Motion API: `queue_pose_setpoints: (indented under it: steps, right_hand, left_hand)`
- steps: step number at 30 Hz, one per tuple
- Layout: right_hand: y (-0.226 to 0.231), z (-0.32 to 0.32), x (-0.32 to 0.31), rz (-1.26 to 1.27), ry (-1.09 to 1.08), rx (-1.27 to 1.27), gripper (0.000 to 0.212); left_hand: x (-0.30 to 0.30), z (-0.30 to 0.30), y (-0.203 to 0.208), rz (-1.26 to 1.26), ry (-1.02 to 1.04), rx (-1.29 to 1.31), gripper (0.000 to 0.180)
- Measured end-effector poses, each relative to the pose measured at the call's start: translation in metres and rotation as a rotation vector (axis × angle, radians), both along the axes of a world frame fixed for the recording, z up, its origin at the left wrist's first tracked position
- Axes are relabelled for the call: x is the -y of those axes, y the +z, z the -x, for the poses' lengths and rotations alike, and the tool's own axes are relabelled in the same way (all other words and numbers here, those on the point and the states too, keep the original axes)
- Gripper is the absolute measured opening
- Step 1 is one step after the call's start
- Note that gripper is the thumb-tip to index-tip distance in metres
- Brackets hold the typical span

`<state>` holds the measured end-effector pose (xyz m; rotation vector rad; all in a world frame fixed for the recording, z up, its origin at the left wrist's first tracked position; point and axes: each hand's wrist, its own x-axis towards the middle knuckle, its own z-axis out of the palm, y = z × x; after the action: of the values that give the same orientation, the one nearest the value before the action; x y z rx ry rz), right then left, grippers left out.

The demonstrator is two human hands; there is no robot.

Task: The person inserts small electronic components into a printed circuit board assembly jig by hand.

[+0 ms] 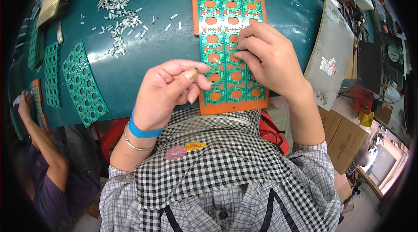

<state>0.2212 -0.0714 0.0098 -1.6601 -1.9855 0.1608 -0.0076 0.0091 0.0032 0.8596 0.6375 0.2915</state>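
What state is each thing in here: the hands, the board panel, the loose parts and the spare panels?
left hand: curled, fingers pinched together at the panel's left edge.
right hand: fingertips pressed down on the panel.
green circuit panel: lying flat on the orange carrier plate.
small white parts: loose, scattered in a heap on the green table.
spare green panels: lying flat at the left, untouched.

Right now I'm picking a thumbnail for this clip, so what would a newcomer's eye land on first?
The orange tray carrying a green circuit panel with round holes, dead centre on the teal table. The right hand presses its fingertips onto the panel, while the left hand hovers beside it, grip curled. Upper left lies a scatter of small white parts.
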Motion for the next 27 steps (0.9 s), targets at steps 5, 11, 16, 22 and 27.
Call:
queue_pose_setpoints:
  steps: [5, 11, 16, 22, 27]
  right_hand:
    - [0.016, 0.024, 0.004, 0.005, 0.002, -0.407, 0.016]
    - [0.009, 0.036, 0.005, 0.020, 0.130, -0.624, 0.015]
    - [0.015, 0.031, 0.007, 0.036, 0.040, -0.564, 0.011]
    - [0.019, 0.008, 0.025, 0.244, -0.171, -0.602, 0.010]
    - [0.008, 0.011, 0.030, 0.201, -0.180, -0.504, 0.011]
  left_hand:
    - [0.007, -0.004, 0.003, -0.147, 0.029, -0.040, 0.011]
    - [0.014, -0.008, 0.002, -0.282, 0.007, -0.019, 0.014]
    - [0.016, -0.009, 0.000, -0.451, 0.022, -0.077, 0.012]
    - [-0.001, -0.027, 0.002, -0.918, 0.094, -0.177, 0.008]
    - [-0.012, -0.040, -0.003, -1.353, -0.101, -0.255, 0.012]
